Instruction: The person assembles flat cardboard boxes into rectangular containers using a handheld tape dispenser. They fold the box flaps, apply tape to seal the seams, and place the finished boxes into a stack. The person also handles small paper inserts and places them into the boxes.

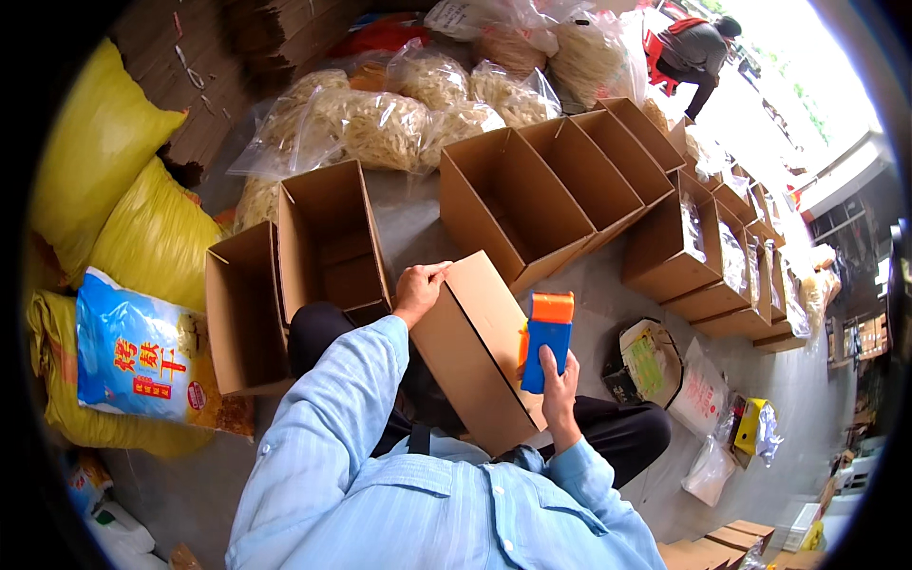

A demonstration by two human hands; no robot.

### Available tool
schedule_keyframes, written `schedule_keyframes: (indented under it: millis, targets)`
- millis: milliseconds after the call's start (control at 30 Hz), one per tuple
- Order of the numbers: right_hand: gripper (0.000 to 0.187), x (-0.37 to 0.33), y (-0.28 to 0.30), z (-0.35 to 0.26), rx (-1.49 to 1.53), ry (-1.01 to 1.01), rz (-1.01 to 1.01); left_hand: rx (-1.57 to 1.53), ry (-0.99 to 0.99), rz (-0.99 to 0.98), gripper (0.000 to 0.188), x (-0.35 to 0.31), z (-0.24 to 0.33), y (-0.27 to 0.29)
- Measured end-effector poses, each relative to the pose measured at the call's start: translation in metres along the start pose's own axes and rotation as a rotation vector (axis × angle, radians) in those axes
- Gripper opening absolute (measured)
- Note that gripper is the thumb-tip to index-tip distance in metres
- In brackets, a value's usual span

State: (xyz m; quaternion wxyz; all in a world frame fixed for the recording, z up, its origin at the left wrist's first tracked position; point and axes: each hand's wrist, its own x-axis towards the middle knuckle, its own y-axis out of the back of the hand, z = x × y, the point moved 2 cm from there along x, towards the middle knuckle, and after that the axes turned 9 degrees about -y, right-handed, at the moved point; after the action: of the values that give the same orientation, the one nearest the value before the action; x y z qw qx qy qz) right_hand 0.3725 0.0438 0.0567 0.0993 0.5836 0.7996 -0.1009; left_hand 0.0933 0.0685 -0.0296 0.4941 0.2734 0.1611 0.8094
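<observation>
A brown cardboard box (475, 332) rests tilted across my lap, a closed face turned up and a dark gap along its left edge. My left hand (420, 293) grips its far left corner, the fingers closed on the cardboard edge. My right hand (559, 389) is wrapped round a blue-and-orange hand tool that looks like a tape dispenser (549, 342). The tool stands upright over the right side of the box; whether it touches the box I cannot tell. Its orange end points away from me.
Two open boxes (328, 237) stand at my left, and a row of open boxes (513, 190) lies ahead. Filled boxes (727, 256) line the right. Clear bags of pale dried food (380, 123), yellow sacks (142, 228) and a blue printed bag (138, 347) surround me. Another person (698, 47) bends far right.
</observation>
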Motion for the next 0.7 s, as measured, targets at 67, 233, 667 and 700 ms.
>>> schedule_keyframes:
  millis: [67, 233, 667, 700]
  targets:
    - [0.041, 0.007, -0.016, -0.024, 0.089, -0.021, -0.159, -0.042, -0.045, -0.029, 0.02, 0.0, -0.002, 0.0]
    - [0.051, 0.034, -0.061, -0.07, 0.151, -0.019, -0.501, -0.022, -0.228, -0.026, 0.021, 0.002, -0.005, -0.004]
    - [0.05, 0.045, -0.044, 0.007, -0.052, -0.222, -0.473, -0.07, -0.221, 0.3, 0.018, 0.003, 0.018, 0.006]
    - [0.048, 0.045, -0.042, 0.008, -0.046, -0.209, -0.473, -0.252, -0.001, 0.233, 0.027, 0.004, 0.022, 0.011]
